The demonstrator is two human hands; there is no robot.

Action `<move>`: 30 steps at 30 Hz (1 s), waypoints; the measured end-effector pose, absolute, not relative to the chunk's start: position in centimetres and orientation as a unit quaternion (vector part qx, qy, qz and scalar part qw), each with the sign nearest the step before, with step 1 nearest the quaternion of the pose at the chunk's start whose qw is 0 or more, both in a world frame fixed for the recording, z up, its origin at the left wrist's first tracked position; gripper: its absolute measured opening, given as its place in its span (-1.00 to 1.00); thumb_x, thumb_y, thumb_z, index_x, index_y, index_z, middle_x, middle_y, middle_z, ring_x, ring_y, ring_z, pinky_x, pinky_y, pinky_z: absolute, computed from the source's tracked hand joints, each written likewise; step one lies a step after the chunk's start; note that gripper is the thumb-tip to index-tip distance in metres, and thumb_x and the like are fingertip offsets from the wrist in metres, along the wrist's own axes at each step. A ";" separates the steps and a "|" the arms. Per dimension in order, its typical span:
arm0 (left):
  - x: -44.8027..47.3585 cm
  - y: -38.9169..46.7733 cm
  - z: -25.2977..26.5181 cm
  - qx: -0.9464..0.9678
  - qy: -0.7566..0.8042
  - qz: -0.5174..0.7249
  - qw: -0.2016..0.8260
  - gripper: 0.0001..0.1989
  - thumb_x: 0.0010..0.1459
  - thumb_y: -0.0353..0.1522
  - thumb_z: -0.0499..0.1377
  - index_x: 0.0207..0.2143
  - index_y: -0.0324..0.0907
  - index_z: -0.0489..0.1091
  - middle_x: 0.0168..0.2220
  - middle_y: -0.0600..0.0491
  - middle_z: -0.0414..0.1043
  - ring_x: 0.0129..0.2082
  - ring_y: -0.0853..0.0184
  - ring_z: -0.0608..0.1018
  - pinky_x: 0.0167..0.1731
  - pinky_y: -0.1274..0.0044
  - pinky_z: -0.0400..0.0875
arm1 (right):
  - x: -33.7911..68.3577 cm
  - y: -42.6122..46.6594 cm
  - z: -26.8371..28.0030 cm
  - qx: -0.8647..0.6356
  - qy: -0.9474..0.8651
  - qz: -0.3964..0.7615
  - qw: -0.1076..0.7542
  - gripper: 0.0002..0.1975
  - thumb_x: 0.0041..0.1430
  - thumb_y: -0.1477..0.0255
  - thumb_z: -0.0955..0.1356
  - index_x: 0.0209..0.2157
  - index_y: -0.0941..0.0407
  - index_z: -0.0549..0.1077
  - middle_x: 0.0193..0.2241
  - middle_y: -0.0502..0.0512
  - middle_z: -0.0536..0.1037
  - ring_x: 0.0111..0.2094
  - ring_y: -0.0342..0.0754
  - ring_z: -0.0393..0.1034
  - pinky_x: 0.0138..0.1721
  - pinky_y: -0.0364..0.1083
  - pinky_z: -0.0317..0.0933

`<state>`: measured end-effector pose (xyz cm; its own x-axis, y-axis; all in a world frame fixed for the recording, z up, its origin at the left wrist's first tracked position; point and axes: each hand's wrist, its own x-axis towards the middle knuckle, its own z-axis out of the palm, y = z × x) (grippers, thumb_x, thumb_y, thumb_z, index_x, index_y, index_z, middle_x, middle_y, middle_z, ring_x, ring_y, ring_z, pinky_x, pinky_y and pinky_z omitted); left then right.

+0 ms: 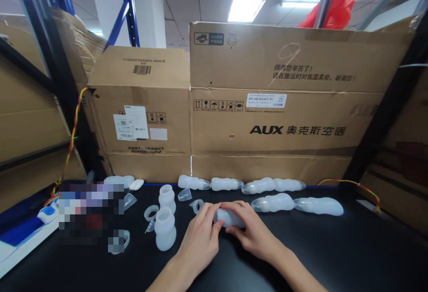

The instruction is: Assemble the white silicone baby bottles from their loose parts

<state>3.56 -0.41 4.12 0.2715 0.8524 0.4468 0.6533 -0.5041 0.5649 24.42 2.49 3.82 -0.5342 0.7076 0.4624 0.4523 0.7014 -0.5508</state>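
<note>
Between my two hands lies a translucent white bottle (230, 219), tilted onto its side just above or on the black table. My left hand (202, 234) has its fingers and thumb closed round the bottle's left end. Round the other end curl the fingers of my right hand (249, 229). The left fingers hide that end, so I cannot tell whether anything is fitted on it. Left of my hands, two open-mouthed white bottles (165, 229) stand upright, one in front of the other. Near them lie a clear ring (151, 212), another ring part (198, 206) and a clear cap (184, 195).
Several capped bottles (227, 184) lie in a row at the back, with more capped bottles (319, 206) at the right. Cardboard panels (274, 118) wall off the rear. At the left are a clear cap (129, 201), a blurred ring (126, 240) and a white-edged tray (30, 243).
</note>
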 end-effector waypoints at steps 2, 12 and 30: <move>3.7 -0.2 4.1 0.756 0.508 0.387 0.144 -0.67 0.40 -0.33 0.02 0.15 -0.07 0.39 -0.01 -0.03 0.52 -0.09 0.22 0.62 -0.04 0.38 0.53 | 24.5 2.6 3.8 -0.340 -0.854 0.181 0.350 -0.49 0.30 0.49 0.39 0.24 -0.06 0.32 0.11 0.12 0.52 0.11 0.09 0.37 0.16 0.08 0.28; 2.3 1.1 4.4 0.674 0.658 0.335 -0.003 -0.84 0.26 -0.33 0.24 -0.10 -0.09 0.44 -0.13 0.05 0.38 -0.43 0.32 0.58 -0.38 0.47 0.43 | 30.1 5.7 5.8 -0.520 -0.770 -0.023 0.369 -0.75 0.38 0.33 0.28 0.02 0.04 0.45 -0.03 0.18 0.58 0.00 0.16 0.44 0.07 0.14 0.24; 1.6 1.8 3.0 0.734 0.593 0.239 -0.230 -0.59 0.38 -0.37 0.08 0.22 -0.22 0.42 0.12 -0.22 0.46 0.08 -0.01 0.50 0.10 0.12 0.39 | 29.5 4.4 5.8 -0.539 -0.813 0.076 0.209 -0.61 0.23 0.29 0.39 0.08 0.00 0.51 0.02 0.17 0.60 -0.01 0.20 0.48 0.06 0.12 0.28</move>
